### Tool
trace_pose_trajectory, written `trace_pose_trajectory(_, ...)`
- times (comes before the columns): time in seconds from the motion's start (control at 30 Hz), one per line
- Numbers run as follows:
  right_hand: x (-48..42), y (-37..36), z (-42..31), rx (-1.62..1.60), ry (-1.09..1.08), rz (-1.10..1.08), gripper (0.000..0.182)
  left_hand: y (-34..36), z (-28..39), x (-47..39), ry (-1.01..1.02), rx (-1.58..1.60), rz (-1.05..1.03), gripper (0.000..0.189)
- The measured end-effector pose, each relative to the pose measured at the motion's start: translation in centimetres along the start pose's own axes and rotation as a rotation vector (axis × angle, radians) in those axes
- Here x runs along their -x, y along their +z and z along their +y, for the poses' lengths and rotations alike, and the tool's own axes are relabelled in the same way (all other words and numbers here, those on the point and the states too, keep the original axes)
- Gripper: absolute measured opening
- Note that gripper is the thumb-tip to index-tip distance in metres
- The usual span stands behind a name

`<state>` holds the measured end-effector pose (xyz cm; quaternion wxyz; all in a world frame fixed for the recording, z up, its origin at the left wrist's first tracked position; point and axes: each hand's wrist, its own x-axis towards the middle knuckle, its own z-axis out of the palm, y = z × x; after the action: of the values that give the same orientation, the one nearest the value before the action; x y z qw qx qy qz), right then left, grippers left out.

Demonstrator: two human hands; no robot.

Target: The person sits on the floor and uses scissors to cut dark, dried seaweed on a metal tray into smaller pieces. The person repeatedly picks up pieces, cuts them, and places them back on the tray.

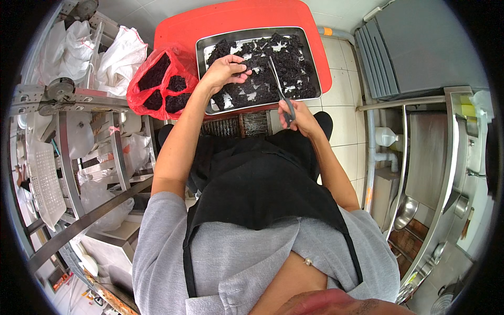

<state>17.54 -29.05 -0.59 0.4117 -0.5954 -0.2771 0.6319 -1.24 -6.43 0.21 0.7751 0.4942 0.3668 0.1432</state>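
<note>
A metal tray (258, 107) on a red tabletop (236, 15) holds dark, shredded, clumpy material (283, 59). Over its left part is my left hand (228, 71), fingers curled, with a bit of dark stuff seemingly at the fingertips; whether it is gripped is unclear. My right hand (297, 116) holds scissors (280, 84) by their dark handles at the tray's near edge, blades pointing away over the material and nearly closed together. Left of the tray, a red plastic bag (165, 84) contains more of the dark material.
Metal racks (118, 149) with plastic bags and a white perforated basket (47, 181) stand at left. White sacks (120, 59) lie upper left. A floor grate (236, 126) shows below the tray. At right are a grey cabinet (425, 43), pipes and a steel sink unit (449, 157).
</note>
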Motion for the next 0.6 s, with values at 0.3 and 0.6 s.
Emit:
trace_pose_trajectory(0.3,-1.0,1.3,-1.0,0.111,-0.105,-0.041,0.043,1.9,0.3,0.2,0.008,-0.096,-0.087,0.021)
trace_pose_trajectory(0.6,-1.7,1.1,-0.7,0.113,-0.129,0.028,0.037,2.1,0.1,-0.2,-0.029,-0.118,-0.056,0.019)
